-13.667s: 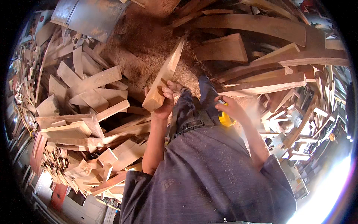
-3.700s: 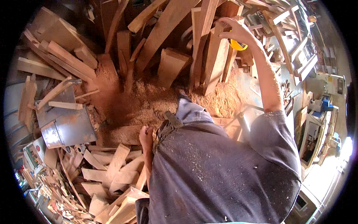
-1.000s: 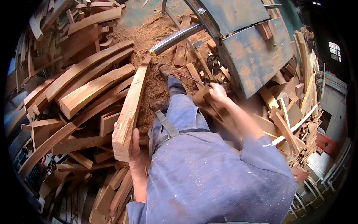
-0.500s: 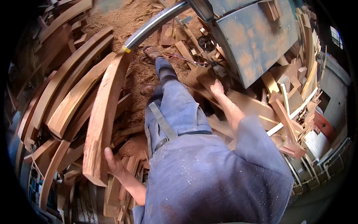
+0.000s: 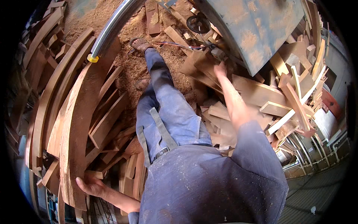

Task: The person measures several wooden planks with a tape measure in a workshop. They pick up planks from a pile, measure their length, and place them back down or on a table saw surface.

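A long, thick curved timber (image 5: 80, 134) lies at the left, pale and rough-sawn along one edge. My left hand (image 5: 93, 186) holds it near its close end, thumb against its right side and the other fingers mostly hidden. Near the timber's far end is the yellow tip (image 5: 92, 58) of a shiny metal bar (image 5: 115, 28). My right hand (image 5: 220, 70) is reached forward beside the sawdust-covered grey machine panel (image 5: 261, 33), next to a small grey part (image 5: 217, 54) with wires. Its fingers look curled, but what they hold is hidden.
Stacked curved timbers (image 5: 48, 89) fill the left side. Offcuts (image 5: 257, 89) are heaped at the right, below the machine. A black handwheel (image 5: 198, 24) sits by the panel. Sawdust (image 5: 123, 72) covers the floor around my sandalled feet (image 5: 141, 44).
The view has shifted, and the curved timber now sits farther left and nearer in it. My left hand has moved left and nearer with its end. My right hand stays by the machine.
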`<state>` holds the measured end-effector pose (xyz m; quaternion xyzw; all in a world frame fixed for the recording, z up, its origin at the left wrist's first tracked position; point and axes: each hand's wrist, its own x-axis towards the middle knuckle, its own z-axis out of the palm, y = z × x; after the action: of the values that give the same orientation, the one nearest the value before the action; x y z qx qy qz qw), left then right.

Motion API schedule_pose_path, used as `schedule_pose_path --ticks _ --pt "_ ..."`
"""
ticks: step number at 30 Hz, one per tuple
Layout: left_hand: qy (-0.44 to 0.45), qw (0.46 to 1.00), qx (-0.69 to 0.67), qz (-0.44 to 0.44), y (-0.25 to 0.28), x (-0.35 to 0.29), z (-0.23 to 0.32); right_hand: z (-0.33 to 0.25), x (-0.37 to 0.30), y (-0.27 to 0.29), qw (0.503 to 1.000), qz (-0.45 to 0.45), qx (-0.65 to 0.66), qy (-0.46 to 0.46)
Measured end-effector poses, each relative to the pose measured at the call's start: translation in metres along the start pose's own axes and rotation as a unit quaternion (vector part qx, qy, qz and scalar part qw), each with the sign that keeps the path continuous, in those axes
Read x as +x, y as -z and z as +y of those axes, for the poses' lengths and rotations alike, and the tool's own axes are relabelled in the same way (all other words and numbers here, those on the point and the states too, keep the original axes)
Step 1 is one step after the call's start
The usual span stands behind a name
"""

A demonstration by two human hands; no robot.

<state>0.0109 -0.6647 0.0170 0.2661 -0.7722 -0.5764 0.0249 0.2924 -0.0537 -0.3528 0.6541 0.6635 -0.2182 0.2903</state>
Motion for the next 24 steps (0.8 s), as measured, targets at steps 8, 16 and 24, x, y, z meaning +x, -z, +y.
schedule_pose_path --ticks 8,16,24 --pt "-0.034 0.997 0.015 0.060 0.003 0.000 -0.001 -0.018 -0.034 -0.017 0.937 0.168 -0.199 0.235" --pt "-0.075 0.992 0.006 0.105 0.012 0.001 -0.002 0.002 0.118 -0.033 0.655 0.168 -0.641 0.363" --pt "-0.059 0.982 -0.100 0.147 0.049 -0.016 -0.015 -0.021 0.103 -0.016 0.696 0.195 -0.548 0.420"
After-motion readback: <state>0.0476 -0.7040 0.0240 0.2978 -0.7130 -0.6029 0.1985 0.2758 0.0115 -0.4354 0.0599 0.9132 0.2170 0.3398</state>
